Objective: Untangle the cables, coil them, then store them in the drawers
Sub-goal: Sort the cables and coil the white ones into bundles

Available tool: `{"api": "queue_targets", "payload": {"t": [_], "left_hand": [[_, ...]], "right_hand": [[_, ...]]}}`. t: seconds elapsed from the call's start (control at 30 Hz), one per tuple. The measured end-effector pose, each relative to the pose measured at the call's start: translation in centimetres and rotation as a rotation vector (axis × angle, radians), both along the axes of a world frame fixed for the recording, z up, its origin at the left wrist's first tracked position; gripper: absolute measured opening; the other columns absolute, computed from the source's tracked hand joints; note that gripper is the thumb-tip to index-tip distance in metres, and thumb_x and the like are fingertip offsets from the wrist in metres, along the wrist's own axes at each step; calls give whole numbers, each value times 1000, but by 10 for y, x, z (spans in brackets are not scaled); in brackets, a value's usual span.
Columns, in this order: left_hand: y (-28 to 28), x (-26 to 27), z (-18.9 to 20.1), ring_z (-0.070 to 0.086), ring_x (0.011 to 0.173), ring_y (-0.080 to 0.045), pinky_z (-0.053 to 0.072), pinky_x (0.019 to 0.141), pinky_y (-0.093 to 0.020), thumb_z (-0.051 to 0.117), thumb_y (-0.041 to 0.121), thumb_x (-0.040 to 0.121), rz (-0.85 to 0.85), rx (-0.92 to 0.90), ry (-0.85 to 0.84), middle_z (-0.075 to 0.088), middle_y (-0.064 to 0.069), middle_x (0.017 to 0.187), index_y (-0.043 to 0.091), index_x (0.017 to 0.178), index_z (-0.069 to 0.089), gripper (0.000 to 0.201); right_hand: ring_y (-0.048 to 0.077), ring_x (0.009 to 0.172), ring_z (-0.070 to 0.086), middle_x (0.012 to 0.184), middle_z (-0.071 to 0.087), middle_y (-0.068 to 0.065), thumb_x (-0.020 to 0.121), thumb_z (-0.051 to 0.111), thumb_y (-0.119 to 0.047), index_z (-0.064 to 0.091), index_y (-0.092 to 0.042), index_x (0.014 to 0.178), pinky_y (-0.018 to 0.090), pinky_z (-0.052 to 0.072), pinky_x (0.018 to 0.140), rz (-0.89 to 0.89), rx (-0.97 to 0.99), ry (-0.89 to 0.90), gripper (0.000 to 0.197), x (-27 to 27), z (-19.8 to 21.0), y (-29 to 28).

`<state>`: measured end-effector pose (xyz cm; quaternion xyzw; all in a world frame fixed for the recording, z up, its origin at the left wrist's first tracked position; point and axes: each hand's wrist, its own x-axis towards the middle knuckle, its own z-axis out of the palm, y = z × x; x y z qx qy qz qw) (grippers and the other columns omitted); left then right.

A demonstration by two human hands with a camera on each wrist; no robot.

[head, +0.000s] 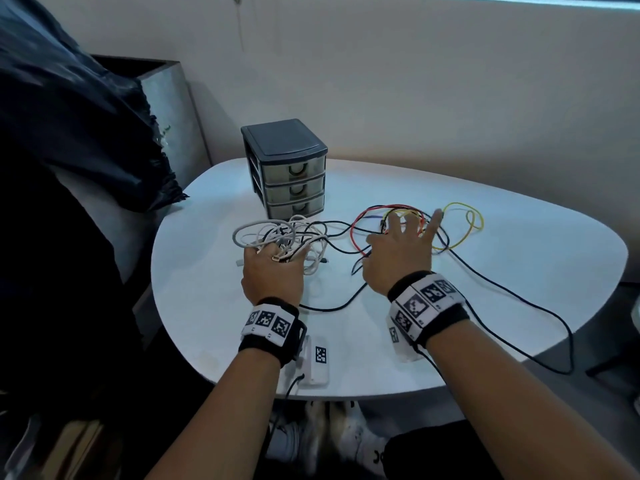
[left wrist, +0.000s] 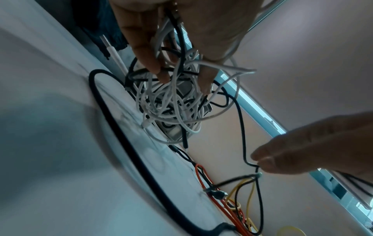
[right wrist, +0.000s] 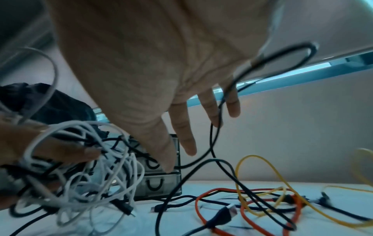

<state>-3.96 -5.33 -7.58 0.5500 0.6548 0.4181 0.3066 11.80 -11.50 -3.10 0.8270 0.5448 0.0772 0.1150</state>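
White and grey cables (head: 291, 237) are bunching in a tangle that the left hand (head: 273, 275) is gripping, its fingers (left wrist: 149, 52) curled into the strands and lifting part of the knot off the pale table (head: 519, 271). Just right of that hand, the right hand (head: 401, 258) is hovering with its fingers (right wrist: 182, 127) spread apart and straight, while a thin black cable (right wrist: 214, 138) is running between two of them; in the left wrist view its thumb and a fingertip seem to be touching that black cable, though a firm pinch cannot be told. Under and beyond the right hand, red cable (head: 356, 233) and yellow cable (head: 460, 223) are lying in loose loops, crossing black strands. Ahead of both hands, a small grey drawer unit (head: 287, 168) is standing with three drawers closed. Both wrists are wearing bands printed with black-and-white square codes; no readable words are showing anywhere.
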Motion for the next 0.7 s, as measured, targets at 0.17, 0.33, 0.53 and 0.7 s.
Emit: {"api": "queue_targets", "payload": {"t": [0.17,0.33,0.53,0.7], "left_hand": [[-5,6,-3,62,101,-25,45,86,-30,84,48,69,-51,29,22,58,-1,112,19,91,74,38],[-6,6,-2,53,77,-24,39,70,-27,80,59,62,-16,-27,100,47,1,114,18,73,55,49],[7,-7,-2,53,81,-22,38,79,-26,76,65,65,47,-129,43,45,5,132,19,80,62,50],[12,-15,8,64,84,-25,41,75,-26,83,59,58,130,-145,-94,65,4,96,23,83,55,52]], "right_hand": [[31,126,49,123,62,3,97,42,-48,65,-27,108,63,3,114,126,59,165,34,-25,-1,17],[28,94,63,96,69,4,102,36,-38,57,-21,83,34,38,70,247,198,367,32,-36,4,22],[29,84,59,85,65,3,103,33,-39,53,-22,81,33,39,64,343,301,382,34,-38,9,10],[23,66,45,59,41,-6,103,39,-37,33,-22,62,33,34,59,344,359,479,44,-22,12,0]]}}
